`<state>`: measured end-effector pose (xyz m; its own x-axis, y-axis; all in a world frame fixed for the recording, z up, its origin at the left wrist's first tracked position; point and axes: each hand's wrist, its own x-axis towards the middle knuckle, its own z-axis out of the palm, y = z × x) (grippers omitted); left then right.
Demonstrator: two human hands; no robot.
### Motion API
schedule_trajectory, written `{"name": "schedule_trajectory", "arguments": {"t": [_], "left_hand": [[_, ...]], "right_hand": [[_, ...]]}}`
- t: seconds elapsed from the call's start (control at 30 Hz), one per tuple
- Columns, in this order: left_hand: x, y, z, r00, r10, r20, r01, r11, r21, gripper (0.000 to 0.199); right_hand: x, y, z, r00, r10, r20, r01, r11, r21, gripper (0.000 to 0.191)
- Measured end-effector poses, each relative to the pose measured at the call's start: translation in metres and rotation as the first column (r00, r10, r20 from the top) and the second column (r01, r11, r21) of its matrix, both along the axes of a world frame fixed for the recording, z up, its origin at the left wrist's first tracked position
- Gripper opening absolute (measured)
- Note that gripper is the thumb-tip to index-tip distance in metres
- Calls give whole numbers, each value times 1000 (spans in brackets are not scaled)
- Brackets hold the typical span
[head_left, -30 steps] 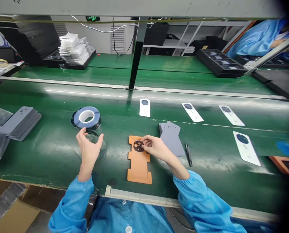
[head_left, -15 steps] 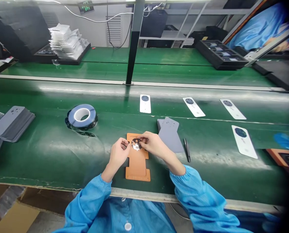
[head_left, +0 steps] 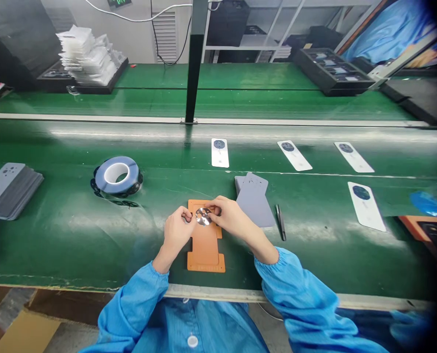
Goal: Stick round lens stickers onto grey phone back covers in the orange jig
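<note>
Between my hands is a round, shiny disc (head_left: 203, 216) with several holes, held over the upper part of an orange fixture plate (head_left: 205, 245). The thumb and fingertips of my right hand (head_left: 229, 215) pinch the disc's right edge. My left hand (head_left: 178, 233) is at the disc's left side, fingers curled together; a small dark bit shows at the fingertips, too small to name. Grey phone-shaped sheets (head_left: 255, 201) lie fanned behind my right hand. Black tweezers (head_left: 280, 223) rest to the right of them.
A roll of blue tape (head_left: 116, 175) lies on the green bench to the left, with a stack of grey sheets (head_left: 11, 189) beyond it. White panels with dark discs (head_left: 366, 206) are spread on the right. An orange fixture (head_left: 429, 230) sits at the right edge. A post (head_left: 193, 73) stands behind.
The disc now looks brighter and more evenly silver between my fingers, its angle slightly changed. Both hands stay over the orange plate. The whole view has shifted a little.
</note>
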<state>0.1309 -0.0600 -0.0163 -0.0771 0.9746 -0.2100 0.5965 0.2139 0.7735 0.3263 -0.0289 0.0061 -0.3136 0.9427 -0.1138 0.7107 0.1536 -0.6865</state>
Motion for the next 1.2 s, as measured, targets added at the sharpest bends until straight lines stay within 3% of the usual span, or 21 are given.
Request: {"name": "schedule_trajectory", "arguments": {"t": [0.17, 0.33, 0.73, 1.0, 1.2], "left_hand": [[0, 2, 0, 1000, 2, -2, -3, 1000, -4, 15], [0, 3, 1, 1000, 4, -10, -5, 1000, -11, 15], [-2, 2, 2, 1000, -7, -5, 7, 1000, -21, 18], [-2, 3, 1, 1000, -16, -19, 16, 1000, -8, 15], [-4, 3, 2, 1000, -19, -8, 19, 1000, -24, 15]], "right_hand": [[0, -1, 7, 998, -56, 17, 57, 998, -33, 7], [0, -1, 8, 998, -61, 7, 61, 997, -46, 12], [12, -2, 5, 991, 134, 2, -134, 991, 23, 26], [8, -3, 1, 999, 24, 28, -22, 999, -47, 17], [5, 5, 4, 997, 61, 45, -56, 994, -94, 15]]}}
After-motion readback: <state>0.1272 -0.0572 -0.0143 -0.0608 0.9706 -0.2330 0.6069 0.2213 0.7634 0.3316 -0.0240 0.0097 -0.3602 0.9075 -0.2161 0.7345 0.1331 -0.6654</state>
